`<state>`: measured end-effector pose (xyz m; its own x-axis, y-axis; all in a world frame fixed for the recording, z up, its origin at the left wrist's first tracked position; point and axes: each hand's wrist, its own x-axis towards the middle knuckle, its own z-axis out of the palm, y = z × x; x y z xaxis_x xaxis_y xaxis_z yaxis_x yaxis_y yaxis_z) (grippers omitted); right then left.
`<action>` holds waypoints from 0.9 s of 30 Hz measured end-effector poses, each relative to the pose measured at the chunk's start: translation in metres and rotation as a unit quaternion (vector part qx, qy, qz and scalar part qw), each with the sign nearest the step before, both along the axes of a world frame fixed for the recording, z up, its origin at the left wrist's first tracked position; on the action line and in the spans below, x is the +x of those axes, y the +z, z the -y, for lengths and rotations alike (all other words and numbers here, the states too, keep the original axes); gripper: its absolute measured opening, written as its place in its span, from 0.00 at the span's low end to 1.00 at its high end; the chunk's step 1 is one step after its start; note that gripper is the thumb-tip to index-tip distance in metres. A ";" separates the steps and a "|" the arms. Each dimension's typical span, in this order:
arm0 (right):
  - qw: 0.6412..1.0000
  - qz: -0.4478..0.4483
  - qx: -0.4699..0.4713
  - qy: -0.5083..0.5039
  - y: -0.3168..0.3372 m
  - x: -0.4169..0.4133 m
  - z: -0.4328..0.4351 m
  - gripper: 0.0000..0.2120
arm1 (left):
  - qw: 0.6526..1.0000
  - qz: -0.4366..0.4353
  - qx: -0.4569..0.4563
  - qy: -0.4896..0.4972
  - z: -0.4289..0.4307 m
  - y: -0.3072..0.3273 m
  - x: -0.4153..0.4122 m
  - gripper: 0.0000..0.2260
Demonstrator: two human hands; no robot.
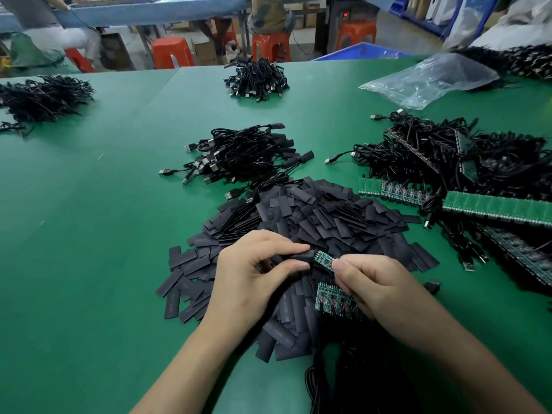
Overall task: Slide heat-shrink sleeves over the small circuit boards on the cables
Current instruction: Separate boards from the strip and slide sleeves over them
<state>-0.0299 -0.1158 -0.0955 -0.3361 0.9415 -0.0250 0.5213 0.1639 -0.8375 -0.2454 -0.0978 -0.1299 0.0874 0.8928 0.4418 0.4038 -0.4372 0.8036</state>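
Over matte sleeves (313, 213), left grip (254, 276) round black tube (298, 256), right grip (379, 285) on green board (325, 259).

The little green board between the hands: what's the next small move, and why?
Probably the left hand pushes its black sleeve rightward along the green board. The sleeve's mouth sits at the board's left end, most of the board is bare, and the right hand pinches the other end.

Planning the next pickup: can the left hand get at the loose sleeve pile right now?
Probably yes, once freed: the pile lies uncovered directly beneath the left hand, which is pinching a sleeve at the board.
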 end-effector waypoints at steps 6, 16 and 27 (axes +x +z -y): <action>1.000 0.017 -0.001 0.017 0.000 0.000 0.000 0.22 | 0.999 -0.030 0.006 -0.013 0.002 0.003 -0.001 0.09; 0.997 0.049 0.013 0.052 -0.007 0.002 0.000 0.20 | 0.983 -0.131 0.067 -0.113 0.003 0.005 -0.002 0.08; 0.999 -0.035 -0.012 0.025 -0.005 0.006 -0.001 0.12 | 0.993 -0.077 0.055 -0.077 0.004 0.006 -0.004 0.08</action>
